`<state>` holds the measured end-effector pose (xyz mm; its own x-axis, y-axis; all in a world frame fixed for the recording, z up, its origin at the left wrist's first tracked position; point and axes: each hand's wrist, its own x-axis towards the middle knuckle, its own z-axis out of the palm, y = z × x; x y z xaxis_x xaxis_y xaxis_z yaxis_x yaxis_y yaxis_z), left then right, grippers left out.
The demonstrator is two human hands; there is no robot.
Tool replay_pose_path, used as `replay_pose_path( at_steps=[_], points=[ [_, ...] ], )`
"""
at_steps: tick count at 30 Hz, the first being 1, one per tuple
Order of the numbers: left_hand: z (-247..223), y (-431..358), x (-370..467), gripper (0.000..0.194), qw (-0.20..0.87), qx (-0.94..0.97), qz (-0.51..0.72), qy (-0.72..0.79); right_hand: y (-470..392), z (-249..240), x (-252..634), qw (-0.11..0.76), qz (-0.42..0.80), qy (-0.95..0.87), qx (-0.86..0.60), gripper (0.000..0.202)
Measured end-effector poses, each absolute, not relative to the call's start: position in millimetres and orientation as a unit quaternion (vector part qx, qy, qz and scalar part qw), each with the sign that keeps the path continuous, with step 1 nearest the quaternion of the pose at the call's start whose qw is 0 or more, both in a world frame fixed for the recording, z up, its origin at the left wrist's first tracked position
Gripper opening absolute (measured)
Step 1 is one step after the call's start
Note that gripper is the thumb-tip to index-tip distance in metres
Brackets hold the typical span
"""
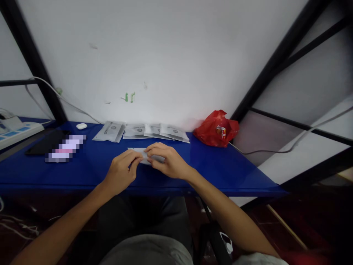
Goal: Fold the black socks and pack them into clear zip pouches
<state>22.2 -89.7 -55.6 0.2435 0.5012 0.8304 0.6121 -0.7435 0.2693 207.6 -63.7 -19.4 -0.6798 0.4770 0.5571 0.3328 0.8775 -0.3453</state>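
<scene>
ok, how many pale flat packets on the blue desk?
5 visible. Back row, left to right: first packet, second packet, third packet, fourth packet, the last three overlapping. Front packet: at the left hand and right hand. More could hide under the overlaps.

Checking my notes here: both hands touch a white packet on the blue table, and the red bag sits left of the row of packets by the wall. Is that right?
Not quite: the red bag sits right of the row of packets, as the head view shows. The left hand and right hand do touch a white packet on the blue table.
</scene>
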Motion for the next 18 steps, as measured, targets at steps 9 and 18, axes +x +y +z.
replay_pose_path(
  at_steps=[9, 18],
  points=[
    [-62, -80, -4, 0.014, 0.044, -0.706, -0.539, -0.458, -54, -32, 247, 0.306, 0.004, -0.906, -0.293, 0.012],
    [-65, -75, -11, 0.018, -0.043, -0.782, -0.468, -0.409, -62, -29, 249, 0.272, -0.040, -0.902, -0.332, 0.011]
  ],
)
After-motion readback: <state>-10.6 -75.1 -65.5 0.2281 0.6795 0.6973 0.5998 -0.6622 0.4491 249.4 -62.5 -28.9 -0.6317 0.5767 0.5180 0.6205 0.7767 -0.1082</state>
